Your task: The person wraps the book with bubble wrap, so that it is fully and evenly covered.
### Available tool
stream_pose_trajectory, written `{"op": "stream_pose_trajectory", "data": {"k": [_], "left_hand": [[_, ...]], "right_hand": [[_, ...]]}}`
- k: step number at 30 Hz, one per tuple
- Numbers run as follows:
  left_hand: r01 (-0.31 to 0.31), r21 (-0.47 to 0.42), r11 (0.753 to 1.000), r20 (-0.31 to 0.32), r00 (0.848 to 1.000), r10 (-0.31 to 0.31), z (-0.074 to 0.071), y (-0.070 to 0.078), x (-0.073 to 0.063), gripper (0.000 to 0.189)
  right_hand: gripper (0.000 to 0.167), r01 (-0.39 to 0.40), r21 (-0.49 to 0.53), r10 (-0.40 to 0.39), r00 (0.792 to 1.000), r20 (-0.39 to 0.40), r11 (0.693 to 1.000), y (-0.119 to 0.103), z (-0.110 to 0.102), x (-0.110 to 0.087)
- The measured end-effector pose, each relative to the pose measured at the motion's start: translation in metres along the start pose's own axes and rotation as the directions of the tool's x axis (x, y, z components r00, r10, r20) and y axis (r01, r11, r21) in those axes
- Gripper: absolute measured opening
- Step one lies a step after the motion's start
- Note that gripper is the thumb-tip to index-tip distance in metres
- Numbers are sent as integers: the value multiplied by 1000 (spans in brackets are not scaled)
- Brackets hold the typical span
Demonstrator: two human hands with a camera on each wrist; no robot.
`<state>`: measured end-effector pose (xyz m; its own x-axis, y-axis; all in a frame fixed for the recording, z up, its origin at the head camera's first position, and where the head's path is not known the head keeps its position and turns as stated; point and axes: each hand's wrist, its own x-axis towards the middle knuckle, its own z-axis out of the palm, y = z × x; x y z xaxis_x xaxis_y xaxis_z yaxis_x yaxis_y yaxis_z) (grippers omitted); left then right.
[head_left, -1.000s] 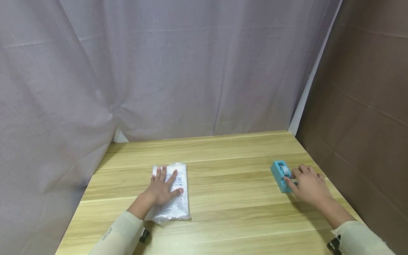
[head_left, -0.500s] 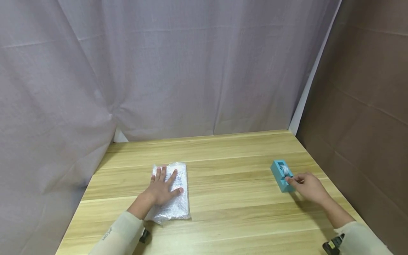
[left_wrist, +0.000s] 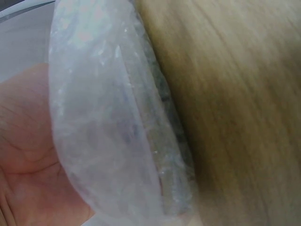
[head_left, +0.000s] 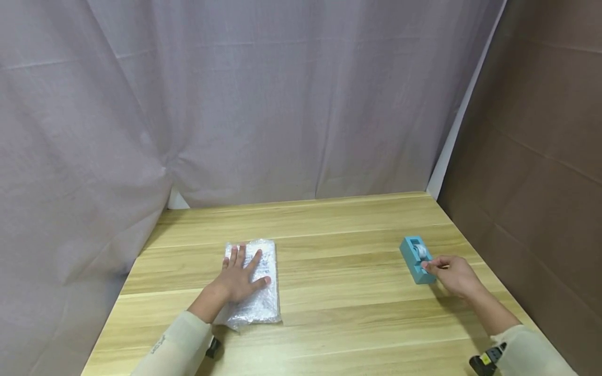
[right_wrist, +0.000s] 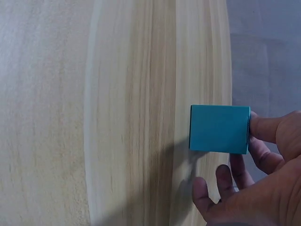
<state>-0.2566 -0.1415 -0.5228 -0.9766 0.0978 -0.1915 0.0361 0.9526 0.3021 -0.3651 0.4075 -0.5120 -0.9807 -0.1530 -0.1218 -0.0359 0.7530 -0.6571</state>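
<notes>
Spread flat, my left hand presses on a thin rectangular package in bubble wrap, at the left of the table. The left wrist view has the wrap's clear near edge in front of the palm. Toward the right side sits a blue tape dispenser with a small roll of clear tape in it. My right hand is at its near end, thumb and index finger pinching the tape by the cutter. The right wrist view shows the dispenser's blue end face beside the fingers; the pinched tape is hidden there.
Both things lie on a wood-grain table, with a wide stretch of board between them. A grey curtain hangs behind the far edge. A brown panel stands along the right side.
The right hand's fingers have gone from reaching over the dispenser's side to a pinch at its near end. Left hand, package and dispenser stay in place.
</notes>
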Motion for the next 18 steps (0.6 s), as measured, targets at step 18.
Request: {"op": "stream_pose_trajectory", "data": {"k": [18], "left_hand": [[-2, -10, 1000, 4, 1000, 3, 2, -2, 1, 90]], "right_hand": [[73, -186, 286, 163, 981, 104, 940, 1, 2, -2]]}}
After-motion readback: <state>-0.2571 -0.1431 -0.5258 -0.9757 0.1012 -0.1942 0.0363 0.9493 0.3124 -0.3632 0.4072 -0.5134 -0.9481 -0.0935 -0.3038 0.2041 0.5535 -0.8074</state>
